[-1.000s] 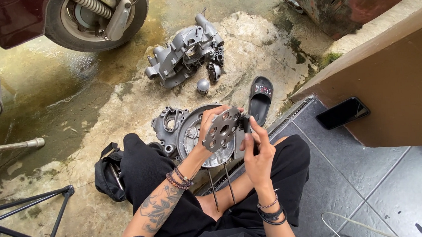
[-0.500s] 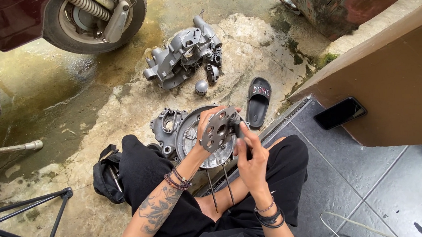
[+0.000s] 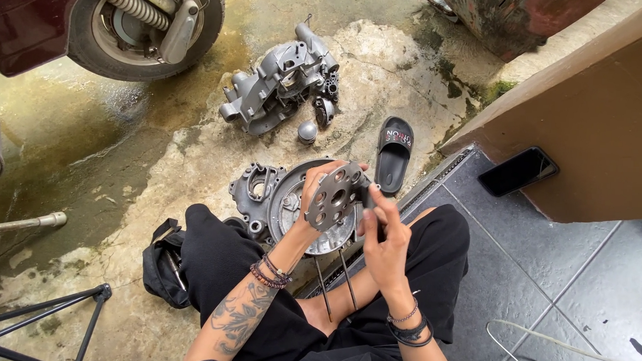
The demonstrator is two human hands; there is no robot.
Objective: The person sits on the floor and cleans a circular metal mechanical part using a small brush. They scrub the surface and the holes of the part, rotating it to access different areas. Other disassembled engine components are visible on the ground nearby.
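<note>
the left hand (image 3: 313, 191) grips a flat round grey metal plate with several drilled holes (image 3: 333, 197), fingers wrapped over its upper rim and thumb behind it, so the plate stands tilted with its face toward the camera. the right hand (image 3: 385, 237) meets the plate at its right edge; its fingers are bunched together and pinch that edge, with a small dark part partly hidden between fingers and plate that cannot be identified. the plate is held in the air just above the person's lap, between both hands.

directly beyond the hands, on the cracked concrete ground, lies a grey cast-metal engine cover with a round recess (image 3: 277, 200). two thin metal rods (image 3: 331, 282) run from beneath the hands toward the lap. further beyond the left hand rests a silver-grey engine casing (image 3: 278, 85), with a small round metal cap (image 3: 307, 131) just beside it. beyond the right hand lies a black rubber slide sandal (image 3: 393, 153). well to the right of the right hand, a black mobile phone (image 3: 518, 171) lies against a brown wall.
</note>
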